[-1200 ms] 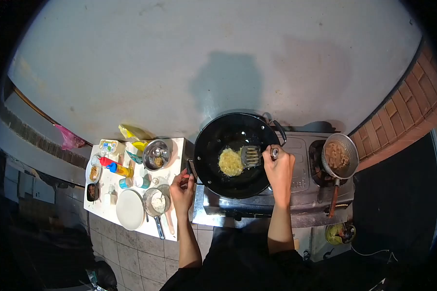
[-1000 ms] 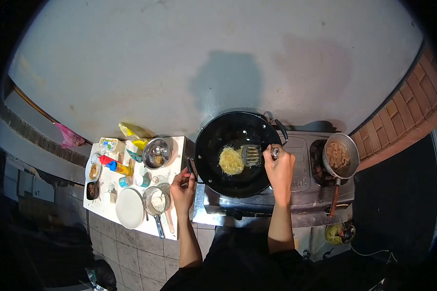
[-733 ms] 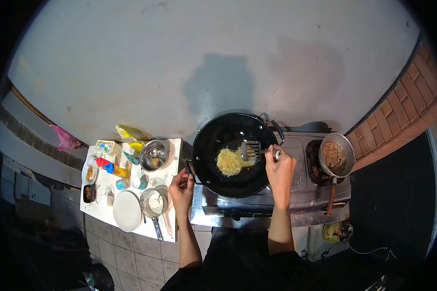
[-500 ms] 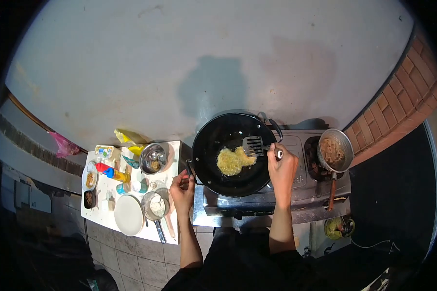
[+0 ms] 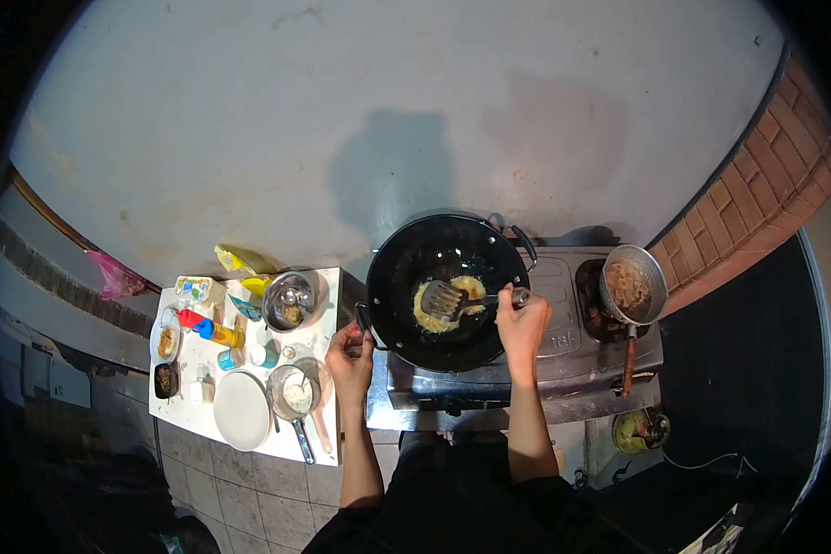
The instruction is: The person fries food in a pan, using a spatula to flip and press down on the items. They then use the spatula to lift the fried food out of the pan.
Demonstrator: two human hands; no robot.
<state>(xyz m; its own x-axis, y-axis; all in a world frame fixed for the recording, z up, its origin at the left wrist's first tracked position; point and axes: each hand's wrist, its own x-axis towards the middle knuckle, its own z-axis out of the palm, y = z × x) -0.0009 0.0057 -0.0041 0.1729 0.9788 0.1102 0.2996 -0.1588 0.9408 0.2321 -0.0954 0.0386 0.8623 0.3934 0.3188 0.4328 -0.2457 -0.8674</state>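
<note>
A black two-handled wok (image 5: 452, 355) sits on the stove with golden frying batter or egg (image 5: 471, 284) in its middle. My right hand (image 5: 523, 325) is closed round the handle of a slotted turner (image 5: 445, 300). The slotted head lies over the left part of the food and hides some of it. At the wok's left side, the fingers of my left hand (image 5: 351, 355) are curled against the wok's left handle (image 5: 363, 319), gripping it at its lower end.
On the right burner stands a metal saucepan (image 5: 660, 277) with brownish food. The white table (image 5: 328, 443) at left bears a plate (image 5: 242, 411), a small pot with white powder (image 5: 297, 392), a steel bowl (image 5: 289, 302) and squeeze bottles (image 5: 214, 332). A wall rises behind the stove.
My right hand has moved the turner left and slightly down, from the food's right edge to over its left part. My left hand stays at the wok handle.
</note>
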